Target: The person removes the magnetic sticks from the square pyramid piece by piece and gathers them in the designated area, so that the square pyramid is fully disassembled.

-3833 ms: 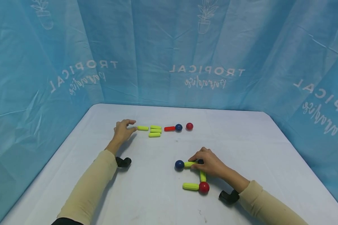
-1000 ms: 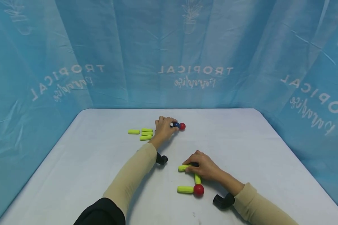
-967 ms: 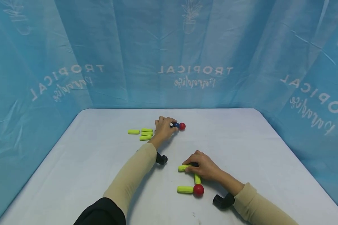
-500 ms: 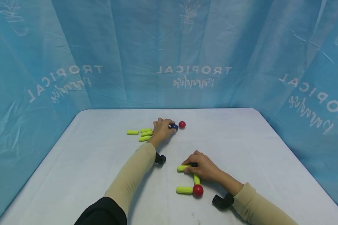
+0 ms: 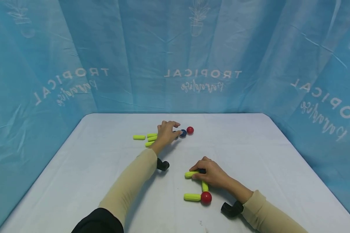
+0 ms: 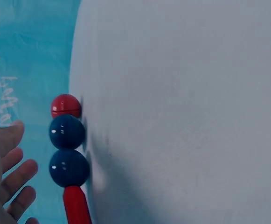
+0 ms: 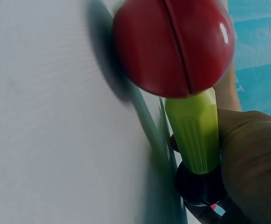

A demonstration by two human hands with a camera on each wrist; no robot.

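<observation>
My left hand [image 5: 175, 128] hovers at the far middle of the white table [image 5: 250, 155], fingers relaxed and holding nothing. Just past its fingertips lies a chain of a red stick [image 6: 77, 207], two blue balls [image 6: 69, 167] and a red ball [image 5: 190, 130]. The same hand [image 6: 4, 177] sits spread beside the chain in the left wrist view. My right hand [image 5: 196, 171] grips a dark blue ball [image 7: 198, 189] that joins two yellow sticks [image 5: 204, 186]. One stick runs to a red ball [image 5: 206, 197], which carries another yellow stick [image 5: 192, 197].
Several loose yellow sticks [image 5: 139, 137] lie left of my left hand. A blue printed curtain [image 5: 201, 77] walls in the table on three sides. Black wrist mounts [image 5: 162, 165] sit under both forearms.
The blue ball from the near structure's left end now lies in the far chain. My left hand has let go and drawn back a little; the right hand has stayed put.
</observation>
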